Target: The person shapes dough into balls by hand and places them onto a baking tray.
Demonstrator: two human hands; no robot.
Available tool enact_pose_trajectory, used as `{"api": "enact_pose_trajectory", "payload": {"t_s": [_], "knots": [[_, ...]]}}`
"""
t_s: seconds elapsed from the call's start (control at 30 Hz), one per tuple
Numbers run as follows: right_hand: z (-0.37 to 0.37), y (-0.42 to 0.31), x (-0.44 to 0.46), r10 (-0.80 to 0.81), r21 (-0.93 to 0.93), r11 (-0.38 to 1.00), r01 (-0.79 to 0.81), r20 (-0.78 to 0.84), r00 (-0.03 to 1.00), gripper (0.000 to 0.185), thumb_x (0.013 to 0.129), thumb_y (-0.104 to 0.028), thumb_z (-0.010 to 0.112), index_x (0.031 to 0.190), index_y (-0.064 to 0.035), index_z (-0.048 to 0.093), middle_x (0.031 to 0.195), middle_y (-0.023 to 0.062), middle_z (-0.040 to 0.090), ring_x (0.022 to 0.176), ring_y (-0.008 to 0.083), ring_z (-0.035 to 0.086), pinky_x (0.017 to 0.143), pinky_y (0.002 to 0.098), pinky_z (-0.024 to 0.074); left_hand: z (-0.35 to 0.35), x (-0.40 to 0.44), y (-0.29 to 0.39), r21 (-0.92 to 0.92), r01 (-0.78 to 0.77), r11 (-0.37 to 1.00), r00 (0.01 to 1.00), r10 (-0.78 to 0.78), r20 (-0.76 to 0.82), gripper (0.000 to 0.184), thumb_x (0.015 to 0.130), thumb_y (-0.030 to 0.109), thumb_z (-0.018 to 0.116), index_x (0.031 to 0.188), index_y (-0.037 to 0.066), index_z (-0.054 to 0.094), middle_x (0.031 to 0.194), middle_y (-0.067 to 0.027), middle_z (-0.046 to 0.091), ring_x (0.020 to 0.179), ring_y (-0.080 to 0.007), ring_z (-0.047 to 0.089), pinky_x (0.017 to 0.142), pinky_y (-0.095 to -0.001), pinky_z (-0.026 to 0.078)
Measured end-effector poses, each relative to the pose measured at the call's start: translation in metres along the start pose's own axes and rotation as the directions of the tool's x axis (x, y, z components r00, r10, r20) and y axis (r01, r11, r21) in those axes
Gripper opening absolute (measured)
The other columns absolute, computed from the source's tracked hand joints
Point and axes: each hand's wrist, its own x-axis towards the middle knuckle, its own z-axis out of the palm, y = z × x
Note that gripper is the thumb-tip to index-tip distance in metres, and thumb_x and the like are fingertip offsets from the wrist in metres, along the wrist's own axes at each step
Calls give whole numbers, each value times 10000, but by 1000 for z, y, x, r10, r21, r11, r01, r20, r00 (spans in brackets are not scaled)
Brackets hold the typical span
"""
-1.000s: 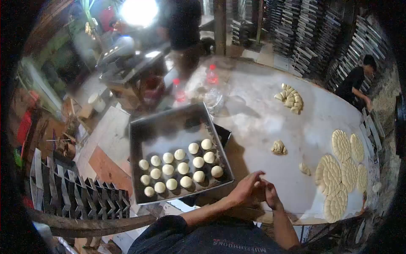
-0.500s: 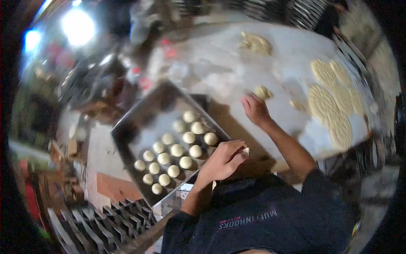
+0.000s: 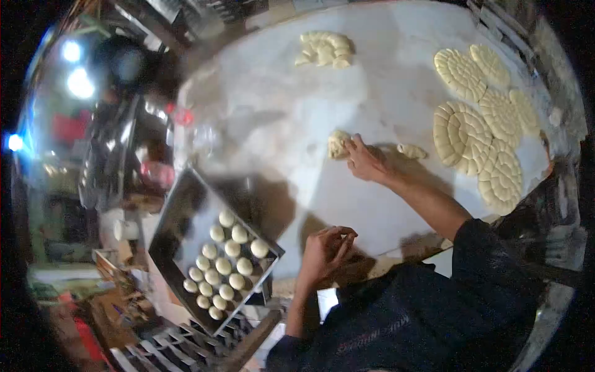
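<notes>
My right hand (image 3: 367,162) reaches over the table (image 3: 297,87), its fingertips closed on the right edge of a small rough dough lump (image 3: 336,144). Nearer my body, my left hand (image 3: 325,251) is raised near the table's front edge with fingers curled together; anything between them is too small to make out. A smaller dough piece (image 3: 411,150) lies right of my right hand. To the left of my left hand stands a dark metal tray (image 3: 166,239) bearing several round dough balls (image 3: 223,266) in rows.
Flat, coiled rounds of segmented dough (image 3: 460,133) lie at the table's right. Farther back is a curved group of dough pieces (image 3: 325,48). Red-capped bottles (image 3: 157,173) and a clear container (image 3: 206,137) stand at the left. Metal slats (image 3: 167,348) are at the lower left.
The view has turned and shifted. My hands, together one second ago, are now apart: the right has reached forward to the dough lump, while the left stays near my body with curled fingers.
</notes>
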Motion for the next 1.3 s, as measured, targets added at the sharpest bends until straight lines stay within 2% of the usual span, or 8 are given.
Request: {"api": "enact_pose_trajectory", "payload": {"t_s": [0.17,0.23,0.43,0.57,0.77,1.03,1.17,1.3], "knots": [[-7,5,-55,-218,626,780,24,235,947,381,904,-300,560,1181,-45,617,1025,161,631,990,238,590,833,405,480,66,51,-21,68,370,926,887,-331,-323,208,870,102,649,1071,55,679,940,-134,694,795,-285,679,757,-355,525],[-45,-23,-75,-164,672,488,-558,698,697,375,910,-319,580,1165,-47,623,917,129,679,843,177,621,743,362,500,82,64,-31,7,424,906,834,-388,-392,245,869,95,650,1110,63,677,941,-129,697,799,-267,684,755,-343,526],[-75,13,-106,48,831,362,-423,436,899,286,912,-271,595,1000,1,591,782,124,662,677,247,634,625,367,498,94,104,-24,-29,308,951,935,-308,-178,372,881,151,653,1243,76,614,924,-122,713,817,-177,676,757,-302,518],[-111,27,-109,153,700,705,-110,1,988,219,871,-213,633,934,-43,511,773,199,615,730,418,619,654,448,493,104,133,1,399,-98,912,988,42,147,166,895,101,588,1034,14,613,910,-173,664,817,-346,637,734,-377,508],[-121,53,-136,222,543,840,-9,-327,918,164,872,-149,609,886,-15,516,811,194,557,767,392,578,694,447,473,113,124,40,212,-111,971,982,74,175,112,881,73,489,902,26,588,857,-205,582,854,-427,573,710,-507,459],[-118,8,-133,-25,689,723,58,-57,998,161,898,-174,525,848,-22,512,788,160,513,777,345,500,730,440,404,55,161,-79,688,417,594,908,-294,-297,719,917,413,542,1488,132,207,1118,-289,476,836,-490,615,673,-550,512],[-110,17,-148,-94,534,832,149,-130,987,82,845,-97,540,829,-27,501,774,149,496,766,351,489,727,449,397,79,79,-64,618,256,743,956,-290,-46,650,873,340,610,1422,87,372,1087,-257,518,882,-453,587,756,-526,491],[-121,68,-170,-495,232,852,470,65,866,173,726,-116,640,835,-24,542,845,124,532,840,343,523,873,484,429,81,-19,-146,634,-229,738,959,283,17,417,813,272,666,1186,103,588,1129,-143,560,980,-356,536,881,-470,432]]}}
